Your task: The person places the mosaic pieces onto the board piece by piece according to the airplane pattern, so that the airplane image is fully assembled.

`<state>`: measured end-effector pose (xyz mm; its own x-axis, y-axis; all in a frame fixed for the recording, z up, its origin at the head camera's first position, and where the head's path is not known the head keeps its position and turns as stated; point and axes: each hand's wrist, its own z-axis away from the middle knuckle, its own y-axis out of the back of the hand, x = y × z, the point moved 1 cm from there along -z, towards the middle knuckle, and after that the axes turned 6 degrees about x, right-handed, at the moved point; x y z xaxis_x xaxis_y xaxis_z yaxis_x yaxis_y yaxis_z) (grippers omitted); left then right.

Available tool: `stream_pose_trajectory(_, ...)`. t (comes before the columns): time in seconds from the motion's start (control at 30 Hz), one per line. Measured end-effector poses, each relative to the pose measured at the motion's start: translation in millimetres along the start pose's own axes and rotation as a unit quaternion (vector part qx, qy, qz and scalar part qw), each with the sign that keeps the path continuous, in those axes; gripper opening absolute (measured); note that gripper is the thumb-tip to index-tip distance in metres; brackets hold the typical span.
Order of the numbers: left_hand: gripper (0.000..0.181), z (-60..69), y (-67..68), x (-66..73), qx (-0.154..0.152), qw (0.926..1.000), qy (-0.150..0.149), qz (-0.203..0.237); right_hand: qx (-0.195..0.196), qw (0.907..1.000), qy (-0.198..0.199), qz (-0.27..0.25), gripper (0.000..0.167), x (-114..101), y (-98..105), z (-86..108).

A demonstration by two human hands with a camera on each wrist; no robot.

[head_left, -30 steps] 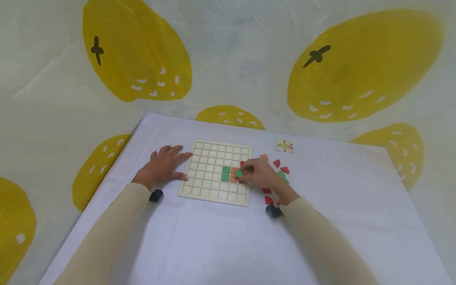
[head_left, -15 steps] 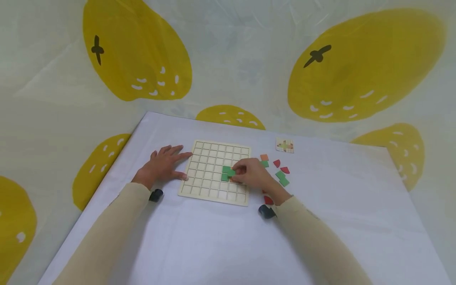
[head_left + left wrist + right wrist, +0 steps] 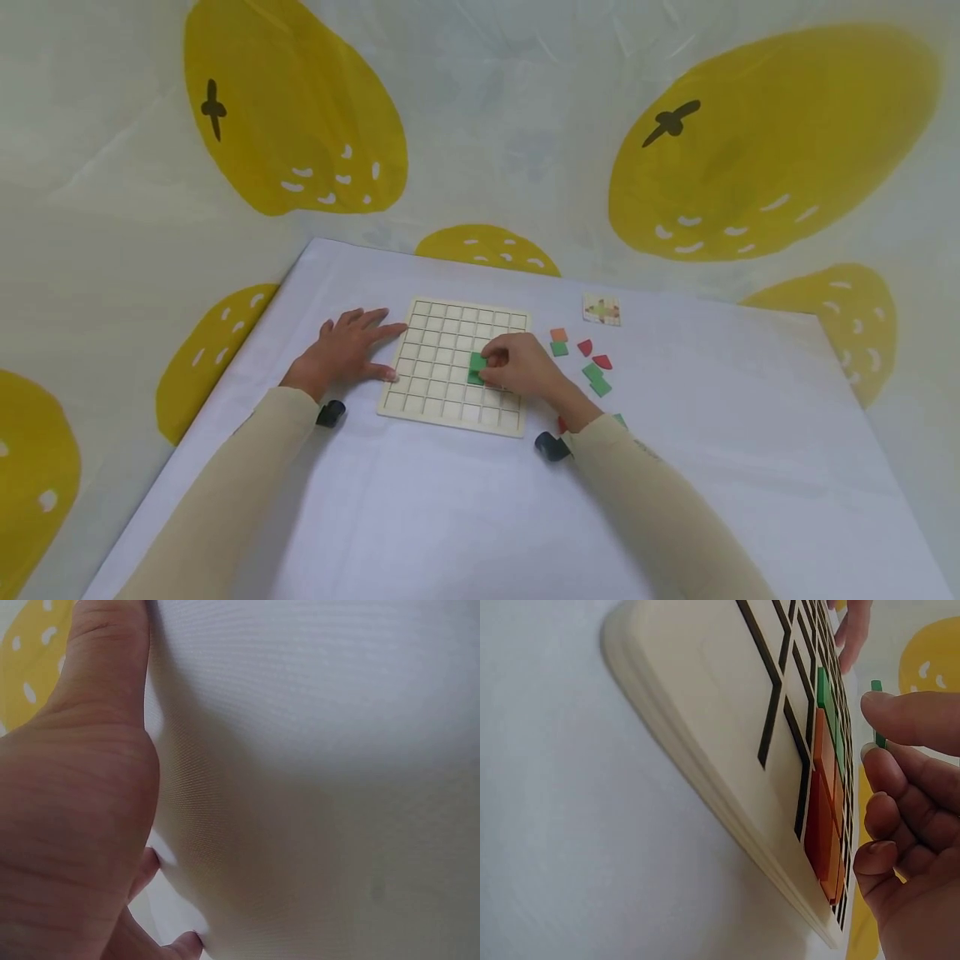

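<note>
The fingers (image 3: 915, 720) of our right hand (image 3: 527, 365) pinch a flat green tile (image 3: 876, 686) above the cream wooden grid board (image 3: 427, 352). Our left hand (image 3: 341, 354) lies spread, holding nothing, at its left edge.

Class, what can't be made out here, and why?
Head view: orange tiles on the board, largely behind the right hand.
Head view: print on the card, too small.
Head view: green piece, partly behind the right sleeve.
Left wrist view: left hand's uppermost digit, cut off by the edge.
</note>
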<state>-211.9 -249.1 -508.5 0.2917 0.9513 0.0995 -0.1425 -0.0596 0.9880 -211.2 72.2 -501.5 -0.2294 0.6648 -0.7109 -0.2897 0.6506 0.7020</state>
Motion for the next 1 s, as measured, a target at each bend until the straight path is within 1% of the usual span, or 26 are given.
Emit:
stream_pose_trajectory(0.4,0.094,0.0,-1.5,-1.2,0.005,1.0,-0.004,0.002,0.013,0.9997,0.009,0.018,0.023,-2.0,-11.5,-8.6)
stream_pose_trajectory(0.6,0.094,-1.7,-3.5,-2.8,0.004,1.0,-0.004,0.002,0.016,0.9996,-0.003,0.024,0.023,-5.3,-14.9,-12.1)
stream_pose_trajectory(0.73,0.094,-2.0,-3.7,-3.0,0.003,1.0,-0.001,0.001,0.015,0.9995,-0.009,0.027,0.024,-7.1,-16.6,-14.0)
stream_pose_trajectory(1.0,0.094,-1.1,-3.7,0.3,0.003,1.0,0.006,0.001,0.017,0.9995,0.0,0.026,0.023,-6.6,-19.8,-16.7)
